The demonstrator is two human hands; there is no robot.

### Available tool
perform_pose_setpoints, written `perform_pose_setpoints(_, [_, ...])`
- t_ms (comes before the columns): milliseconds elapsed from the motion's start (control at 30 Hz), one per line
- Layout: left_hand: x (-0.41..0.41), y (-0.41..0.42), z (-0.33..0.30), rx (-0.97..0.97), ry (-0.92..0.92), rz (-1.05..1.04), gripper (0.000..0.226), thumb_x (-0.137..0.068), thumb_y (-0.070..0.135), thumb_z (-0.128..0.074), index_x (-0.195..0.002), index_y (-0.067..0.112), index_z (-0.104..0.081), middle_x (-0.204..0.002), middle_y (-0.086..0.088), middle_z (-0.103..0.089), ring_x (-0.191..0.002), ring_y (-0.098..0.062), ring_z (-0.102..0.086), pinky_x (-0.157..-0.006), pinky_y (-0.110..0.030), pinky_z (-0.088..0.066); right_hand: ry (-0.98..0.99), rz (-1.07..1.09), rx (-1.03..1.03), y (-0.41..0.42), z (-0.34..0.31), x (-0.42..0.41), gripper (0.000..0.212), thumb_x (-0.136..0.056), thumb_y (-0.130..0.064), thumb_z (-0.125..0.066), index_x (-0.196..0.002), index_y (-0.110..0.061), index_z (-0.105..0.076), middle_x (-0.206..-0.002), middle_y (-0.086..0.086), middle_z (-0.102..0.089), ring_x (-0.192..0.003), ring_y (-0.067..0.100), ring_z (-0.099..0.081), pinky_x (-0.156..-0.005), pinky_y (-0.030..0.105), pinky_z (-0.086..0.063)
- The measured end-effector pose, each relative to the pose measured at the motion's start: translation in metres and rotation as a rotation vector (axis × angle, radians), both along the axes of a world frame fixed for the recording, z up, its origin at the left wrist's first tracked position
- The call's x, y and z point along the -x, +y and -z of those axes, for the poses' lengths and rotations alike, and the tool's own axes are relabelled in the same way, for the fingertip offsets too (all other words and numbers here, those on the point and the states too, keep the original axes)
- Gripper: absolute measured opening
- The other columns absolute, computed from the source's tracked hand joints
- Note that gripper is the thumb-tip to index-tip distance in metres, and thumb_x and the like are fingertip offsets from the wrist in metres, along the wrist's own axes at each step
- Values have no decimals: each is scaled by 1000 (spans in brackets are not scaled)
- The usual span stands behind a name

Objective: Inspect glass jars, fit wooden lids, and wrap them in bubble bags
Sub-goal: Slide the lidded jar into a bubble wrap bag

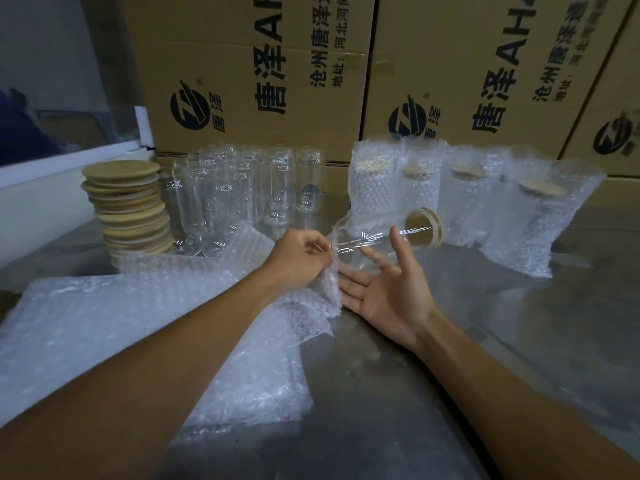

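Note:
A clear glass jar (pixel 372 239) with a wooden lid (pixel 424 228) lies on its side above my right hand (pixel 388 289). That hand is palm up with straight fingers; whether the jar touches the fingertips I cannot tell. My left hand (pixel 299 259) pinches the edge of a bubble bag (pixel 311 306) beside the jar's base. Bare glass jars (pixel 239 195) stand in a group at the back. A stack of wooden lids (pixel 130 209) rises to their left.
Several wrapped jars in bubble bags (pixel 460 199) stand at the back right. A pile of flat bubble bags (pixel 114 323) covers the left of the metal table (pixel 433 393). Large printed cardboard boxes (pixel 263 74) wall off the back.

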State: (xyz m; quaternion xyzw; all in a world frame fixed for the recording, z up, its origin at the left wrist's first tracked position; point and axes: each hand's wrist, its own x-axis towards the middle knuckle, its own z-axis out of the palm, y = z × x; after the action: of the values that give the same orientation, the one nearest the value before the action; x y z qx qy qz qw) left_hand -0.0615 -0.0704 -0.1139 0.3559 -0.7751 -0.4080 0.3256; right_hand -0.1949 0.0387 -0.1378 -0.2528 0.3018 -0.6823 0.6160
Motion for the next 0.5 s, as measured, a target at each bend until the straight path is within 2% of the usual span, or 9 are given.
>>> perform_pose_setpoints(67, [1,1,1,46,-40,-10,29,-88,5,-69,-67,25,-63,-67,4,-62,-60,-6,-55,-58,-13,-45,3,-31,11,2,0,0,80,-77,-68,-65,-141,-22,-45,-129,28,-64,-110,40,-69,-92,49,-56])
perform_pose_setpoints(133, [2,1,3,59,-48,-24,31,-87,5,-70,-64,26,-63,-64,5,-60,-57,-3,-52,-52,-7,-39,32,-35,8,2,0,-1,79,-76,-68,-66,-139,-22,-49,-124,26,-67,-103,38,-71,-82,44,-59])
perform_pose_setpoints(233, [3,0,6,52,-50,-16,30,-86,4,-72,-64,24,-65,-64,3,-61,-57,-4,-53,-53,-7,-40,102,25,-14,-1,3,-2,70,-71,-59,-76,-123,-20,-48,-114,20,-71,-102,34,-72,-88,43,-59])
perform_pose_setpoints(300, [2,-3,7,28,-55,-36,28,-86,2,-70,-67,21,-65,-69,-1,-65,-64,-10,-57,-60,-13,-46,115,66,-34,-5,5,-2,68,-69,-55,-78,-119,-21,-47,-111,18,-70,-102,33,-73,-92,42,-59])
perform_pose_setpoints(367, [1,-7,7,-53,-21,-78,27,-88,-4,-65,-71,17,-64,-72,-4,-69,-70,-18,-62,-68,-26,-54,115,93,-31,-6,5,-1,59,-76,-52,-76,-116,-18,-49,-109,16,-72,-104,32,-73,-93,42,-59])
perform_pose_setpoints(433, [0,-8,5,-106,29,-100,25,-90,-5,-61,-75,16,-62,-73,-8,-68,-64,-18,-64,-70,-38,-59,140,139,-40,-6,5,1,51,-78,-51,-72,-117,-24,-53,-105,15,-75,-100,27,-75,-85,37,-61])
perform_pose_setpoints(500, [-3,-4,1,-63,69,-130,26,-93,-3,-57,-80,20,-54,-77,-8,-64,-55,-16,-63,-67,-43,-59,187,204,-71,-6,3,1,56,-75,-54,-71,-121,-27,-54,-117,17,-70,-101,24,-75,-82,33,-60])
